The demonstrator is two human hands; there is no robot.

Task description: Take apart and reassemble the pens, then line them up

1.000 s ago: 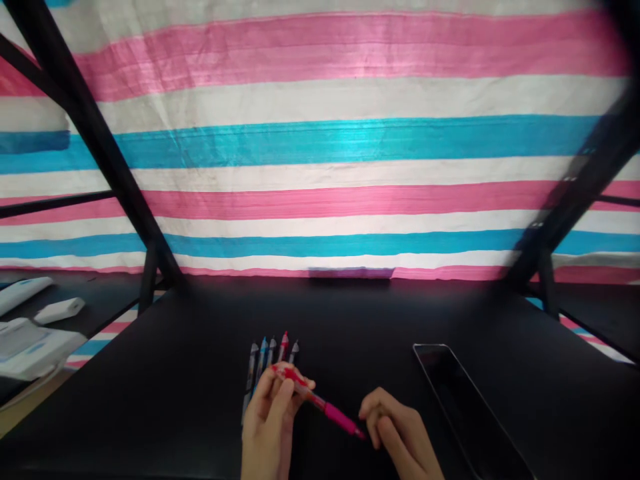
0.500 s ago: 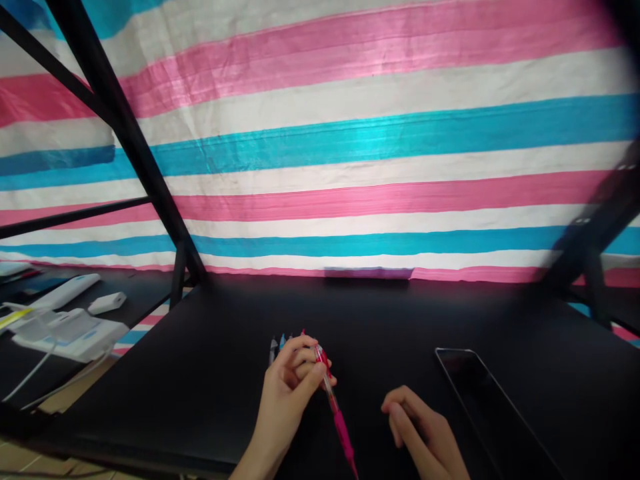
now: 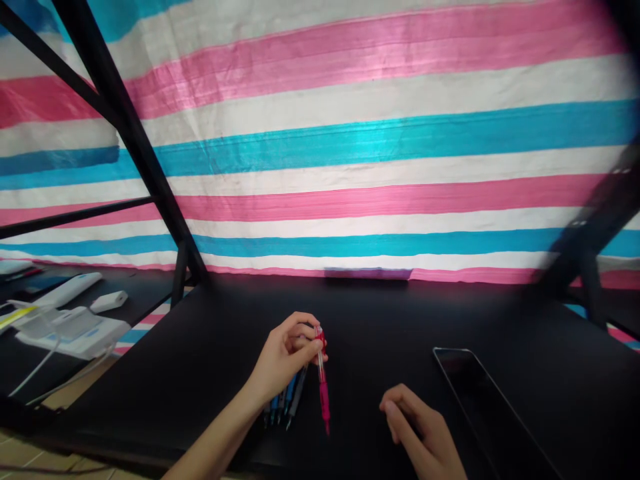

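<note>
Fingers of the left hand (image 3: pixel 283 352) grip a pink click pen (image 3: pixel 325 400) near its clip end: thumb on the side facing the camera, index finger curled over the top, other fingers partly behind the clear barrel. Its pink grip and tip point down toward the viewer, free of the fingers; whether the tip touches the tabletop (image 3: pixel 380 333) I cannot tell. Fingers of the right hand (image 3: pixel 423 427) are loosely curled, well apart from the pen, with nothing visible in them. Just beside the pink pen, partly under the left hand, several blue and grey pens (image 3: pixel 297 397) already lie side by side. The pink one has not been released, so its handling looks unfinished. Beyond the right hand lies a smartphone (image 3: pixel 493 407); a striped sheet (image 3: pixel 375 87) hangs behind.
</note>
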